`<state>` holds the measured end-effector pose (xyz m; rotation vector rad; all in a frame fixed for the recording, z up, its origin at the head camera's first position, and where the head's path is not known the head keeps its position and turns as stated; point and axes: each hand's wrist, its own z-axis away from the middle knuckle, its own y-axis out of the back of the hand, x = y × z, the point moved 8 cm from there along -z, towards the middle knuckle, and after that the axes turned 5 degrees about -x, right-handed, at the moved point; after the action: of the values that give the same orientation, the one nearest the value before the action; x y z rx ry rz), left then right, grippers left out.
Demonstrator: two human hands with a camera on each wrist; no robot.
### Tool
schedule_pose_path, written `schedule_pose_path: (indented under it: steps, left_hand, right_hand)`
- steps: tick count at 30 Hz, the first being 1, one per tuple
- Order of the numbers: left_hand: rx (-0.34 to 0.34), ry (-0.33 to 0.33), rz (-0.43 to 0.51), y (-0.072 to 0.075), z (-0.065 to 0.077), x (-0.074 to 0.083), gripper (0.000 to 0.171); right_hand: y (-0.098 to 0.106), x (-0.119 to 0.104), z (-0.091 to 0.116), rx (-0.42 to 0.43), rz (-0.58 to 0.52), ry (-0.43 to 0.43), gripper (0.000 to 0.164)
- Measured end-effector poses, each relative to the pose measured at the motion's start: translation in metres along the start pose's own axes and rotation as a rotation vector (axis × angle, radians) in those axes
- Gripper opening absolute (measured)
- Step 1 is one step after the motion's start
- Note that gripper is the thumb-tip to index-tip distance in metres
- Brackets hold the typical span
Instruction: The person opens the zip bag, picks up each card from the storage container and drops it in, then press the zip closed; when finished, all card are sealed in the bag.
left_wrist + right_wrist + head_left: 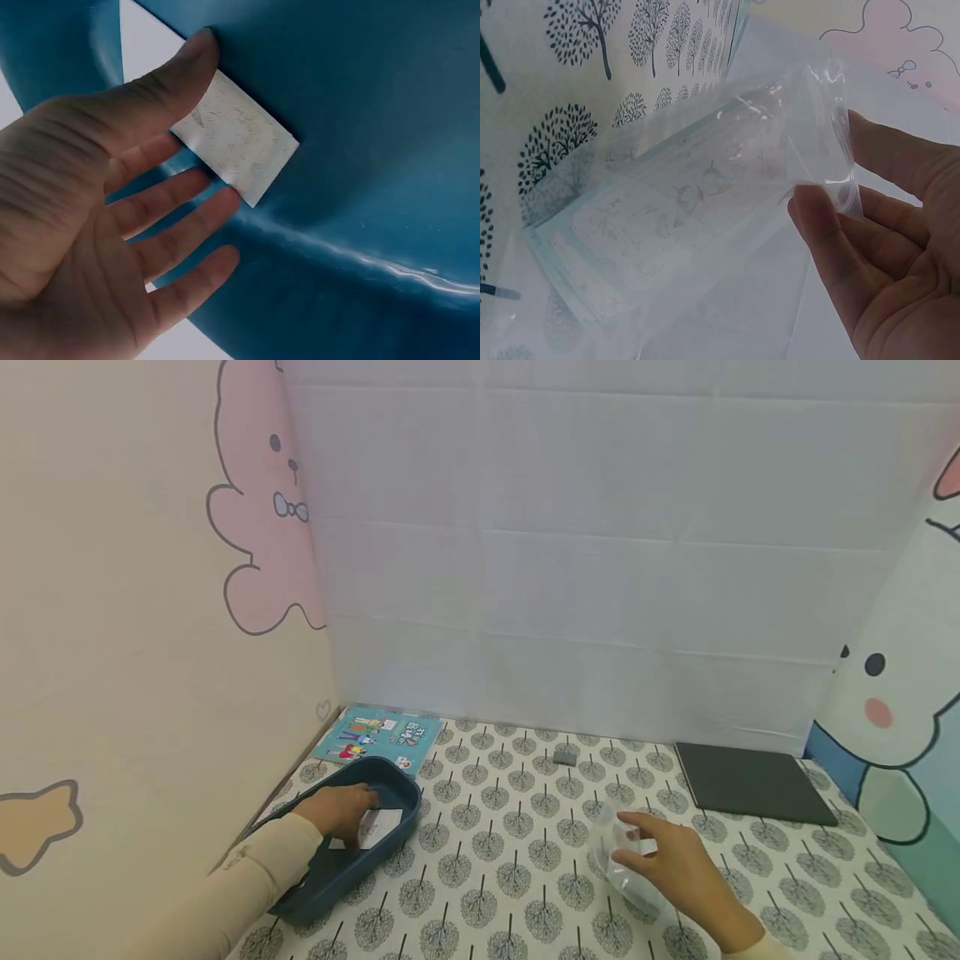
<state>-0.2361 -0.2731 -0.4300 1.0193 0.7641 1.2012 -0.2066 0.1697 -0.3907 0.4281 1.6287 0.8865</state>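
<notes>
Reaching into a dark blue basin [322,881] on the left, my left hand [341,810] has its thumb and fingers at opposite edges of a flat white card [381,827]. In the left wrist view the card [244,142] shows faint printing on a shiny surface; the thumb covers part of it. On the right, my right hand [671,860] pinches the edge of a clear plastic bag [626,868]. Thin, pale blue-edged cards [667,210] lie inside that bag in the right wrist view, their printing too faint to read.
A blue illustrated booklet [382,735] lies behind the basin. Near the back sits a small grey block [565,758]. A flat black board [753,783] rests at the back right. Tree-patterned cloth [487,893] covers the table, with white sheeting [570,552] behind.
</notes>
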Motion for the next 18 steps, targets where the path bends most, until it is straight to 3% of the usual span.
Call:
schedule_pose_path:
  steps: [5,12,18]
  left_hand:
    - [0.042,-0.032,-0.055,-0.001,-0.002,-0.003,0.061]
    - [0.025,0.008,0.008,-0.001,-0.005,-0.01,0.059]
    - [0.025,0.023,0.007,-0.002,-0.005,-0.012,0.062]
  right_hand:
    - [-0.001,-0.002,0.0,-0.007,0.02,-0.013,0.059]
    - [-0.001,-0.003,0.0,0.003,0.024,-0.011,0.059]
    - [-0.002,-0.004,-0.001,-0.002,0.031,0.001,0.058]
